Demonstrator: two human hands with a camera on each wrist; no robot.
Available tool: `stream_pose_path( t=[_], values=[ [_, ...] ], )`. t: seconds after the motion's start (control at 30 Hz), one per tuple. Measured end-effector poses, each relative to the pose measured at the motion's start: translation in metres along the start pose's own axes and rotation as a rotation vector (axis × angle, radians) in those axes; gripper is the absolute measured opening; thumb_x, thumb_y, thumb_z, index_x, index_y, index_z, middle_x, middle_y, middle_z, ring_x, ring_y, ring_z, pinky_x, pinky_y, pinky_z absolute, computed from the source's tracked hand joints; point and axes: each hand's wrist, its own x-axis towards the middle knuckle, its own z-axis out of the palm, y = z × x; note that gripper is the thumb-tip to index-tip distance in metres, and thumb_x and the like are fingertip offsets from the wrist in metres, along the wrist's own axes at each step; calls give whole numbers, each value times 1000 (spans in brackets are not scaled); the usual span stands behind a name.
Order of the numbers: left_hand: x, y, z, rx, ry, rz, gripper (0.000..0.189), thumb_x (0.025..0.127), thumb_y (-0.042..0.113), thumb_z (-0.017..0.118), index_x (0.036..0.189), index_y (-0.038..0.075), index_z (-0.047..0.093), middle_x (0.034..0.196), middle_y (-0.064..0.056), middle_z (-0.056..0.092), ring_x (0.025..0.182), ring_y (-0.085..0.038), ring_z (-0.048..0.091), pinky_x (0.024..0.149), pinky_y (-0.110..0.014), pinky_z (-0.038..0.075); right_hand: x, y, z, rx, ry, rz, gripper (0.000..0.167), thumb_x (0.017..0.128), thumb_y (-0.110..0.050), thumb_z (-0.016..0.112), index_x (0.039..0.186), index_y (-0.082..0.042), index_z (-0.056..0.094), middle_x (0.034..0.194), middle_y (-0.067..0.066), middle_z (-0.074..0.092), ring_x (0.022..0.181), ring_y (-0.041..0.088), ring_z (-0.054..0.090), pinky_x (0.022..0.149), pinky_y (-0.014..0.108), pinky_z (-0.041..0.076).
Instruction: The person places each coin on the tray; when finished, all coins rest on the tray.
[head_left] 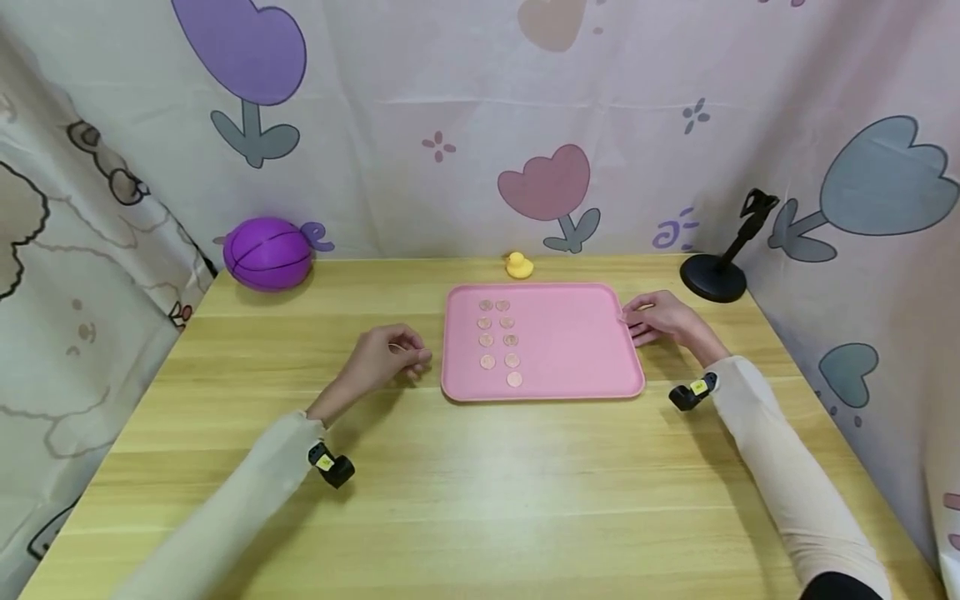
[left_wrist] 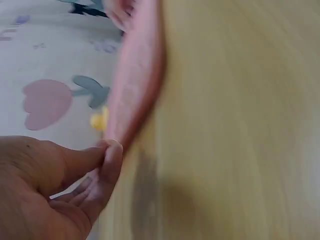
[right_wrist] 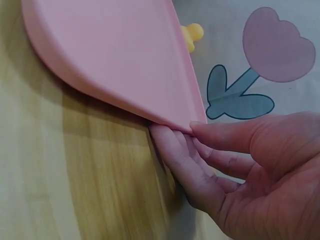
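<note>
A pink tray [head_left: 573,342] lies on the wooden table with two columns of small round coins [head_left: 486,340] on its left part. My right hand [head_left: 658,318] pinches the tray's right edge, thumb on the rim and fingers underneath, as the right wrist view shows. Left of the tray, apart from it, my left hand [head_left: 386,358] hovers above the table with bent fingers. In the left wrist view its thumb and index fingertips [left_wrist: 115,150] meet. Blur there hides whether anything thin is between them.
A yellow toy duck [head_left: 519,266] sits behind the tray. The purple ball [head_left: 268,254] stands at the back left, and a black stand [head_left: 714,277] with a round base at the back right. A patterned curtain [head_left: 420,67] hangs behind the table [head_left: 480,500].
</note>
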Motion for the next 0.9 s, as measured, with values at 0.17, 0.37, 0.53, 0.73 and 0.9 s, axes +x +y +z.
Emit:
stream_pose_path(
  t=[0.17, 0.37, 0.53, 0.73, 0.9],
  values=[
    [5, 23, 25, -87, -47, -13, 12, 97, 6, 74, 103, -4, 72, 94, -18, 76, 75, -20, 74, 70, -35, 65, 2, 2, -4, -14, -10, -13, 37, 106, -4, 58, 133, 20, 49, 86, 6, 73, 72, 12, 73, 73, 36, 66],
    [9, 32, 56, -84, -168, -12, 4, 96, -2, 72, 99, -5, 72, 83, -14, 73, 66, -19, 71, 58, -31, 63, 0, 2, 4, -8, 1, -52, 38, 105, -5, 60, 133, 19, 51, 89, 8, 74, 73, 13, 75, 73, 35, 66],
    [11, 30, 68, -1, -177, 24, 4, 96, -4, 70, 92, -4, 72, 77, -11, 71, 63, -15, 67, 56, -27, 59, 1, -2, 14, 12, -13, -68, 36, 104, -3, 61, 131, 19, 52, 91, 9, 74, 74, 14, 75, 74, 35, 66],
    [9, 31, 65, 51, -145, 2, 6, 96, -3, 70, 90, -3, 71, 75, -11, 70, 61, -17, 64, 54, -25, 55, 4, -4, 15, 33, -20, -54, 35, 104, -4, 62, 130, 18, 52, 88, 6, 73, 73, 13, 74, 74, 34, 66],
    [7, 28, 63, 86, -133, 35, 4, 96, -3, 70, 92, -2, 69, 71, -10, 66, 57, -15, 59, 50, -22, 50, 4, -2, 15, 40, -36, -40, 35, 105, -4, 60, 130, 18, 51, 87, 7, 74, 73, 14, 75, 74, 36, 66]
  ],
)
